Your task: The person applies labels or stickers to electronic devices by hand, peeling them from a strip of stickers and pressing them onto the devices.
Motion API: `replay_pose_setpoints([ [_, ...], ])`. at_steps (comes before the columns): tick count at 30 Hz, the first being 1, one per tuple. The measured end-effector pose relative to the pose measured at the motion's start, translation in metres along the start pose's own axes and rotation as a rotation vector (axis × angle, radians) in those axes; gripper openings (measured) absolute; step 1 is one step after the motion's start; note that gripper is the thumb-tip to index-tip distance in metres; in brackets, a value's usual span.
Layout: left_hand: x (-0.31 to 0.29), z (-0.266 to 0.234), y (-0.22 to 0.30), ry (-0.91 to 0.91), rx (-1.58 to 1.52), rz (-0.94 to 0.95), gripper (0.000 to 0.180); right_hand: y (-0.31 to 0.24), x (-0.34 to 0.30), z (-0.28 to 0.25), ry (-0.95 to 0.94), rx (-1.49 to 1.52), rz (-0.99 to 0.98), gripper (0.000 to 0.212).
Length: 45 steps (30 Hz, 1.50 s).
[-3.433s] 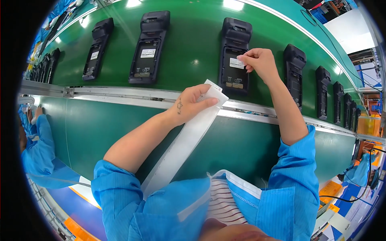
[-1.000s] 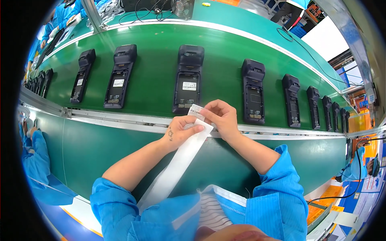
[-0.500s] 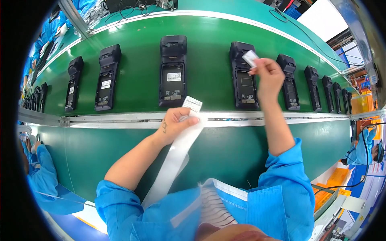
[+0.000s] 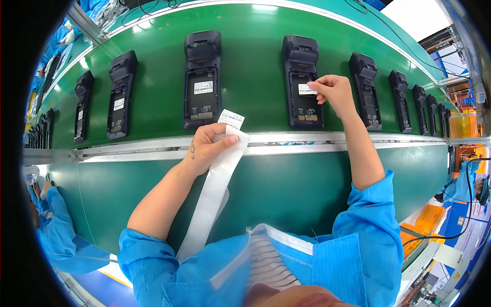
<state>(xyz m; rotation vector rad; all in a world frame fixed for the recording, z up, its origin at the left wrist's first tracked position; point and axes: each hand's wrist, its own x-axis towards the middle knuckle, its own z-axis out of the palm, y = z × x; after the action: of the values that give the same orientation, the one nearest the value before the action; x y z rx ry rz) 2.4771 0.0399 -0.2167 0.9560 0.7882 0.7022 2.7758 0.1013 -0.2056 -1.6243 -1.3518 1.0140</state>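
My right hand pinches the right edge of a white printed label, which lies over the open back recess of a dark handheld terminal. Whether the label is fully against the recess I cannot tell. My left hand grips a long white strip of label backing, thumb on top; a printed label shows at its upper end. Just beyond that hand lies another terminal, with a white label inside its recess.
More terminals stretch in a row to the left, and others to the right, on the green belt. A metal rail separates the belt from the near green table. At far left sits another person in blue.
My right hand has brought its label down from above the terminal's upper part into its recess. My left hand, still gripping the strip, has shifted slightly left and up in view.
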Motion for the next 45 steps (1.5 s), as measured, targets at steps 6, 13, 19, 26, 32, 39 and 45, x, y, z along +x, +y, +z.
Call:
replay_pose_setpoints([
  [6, 0.003, 0.008, 0.002, -0.02, 0.059, 0.046, 0.019, 0.002, 0.003, -0.001, -0.014, -0.034, 0.005, 0.02],
  [13, 0.007, 0.017, 0.005, -0.04, -0.007, -0.004, 0.016, 0.0, 0.005, -0.001, -0.02, -0.05, 0.009, 0.021],
  [19, 0.011, 0.021, 0.001, -0.067, -0.108, 0.002, 0.016, -0.005, 0.003, 0.0, -0.025, -0.112, 0.003, 0.021],
  [26, 0.012, 0.031, -0.002, 0.038, 0.038, 0.01, 0.016, -0.018, 0.009, 0.002, -0.078, -0.605, 0.014, 0.021],
  [32, 0.013, 0.032, -0.009, 0.118, 0.206, 0.081, 0.022, -0.027, -0.025, 0.037, -0.269, -0.144, -0.2, 0.016],
  [39, 0.014, 0.04, -0.004, 0.17, 0.201, 0.09, 0.028, -0.029, -0.08, 0.074, -0.432, 0.642, 0.049, 0.015],
  [45, 0.019, 0.049, -0.01, 0.117, 0.18, 0.192, 0.023, -0.019, -0.081, 0.073, -0.273, 0.608, -0.108, 0.005],
])
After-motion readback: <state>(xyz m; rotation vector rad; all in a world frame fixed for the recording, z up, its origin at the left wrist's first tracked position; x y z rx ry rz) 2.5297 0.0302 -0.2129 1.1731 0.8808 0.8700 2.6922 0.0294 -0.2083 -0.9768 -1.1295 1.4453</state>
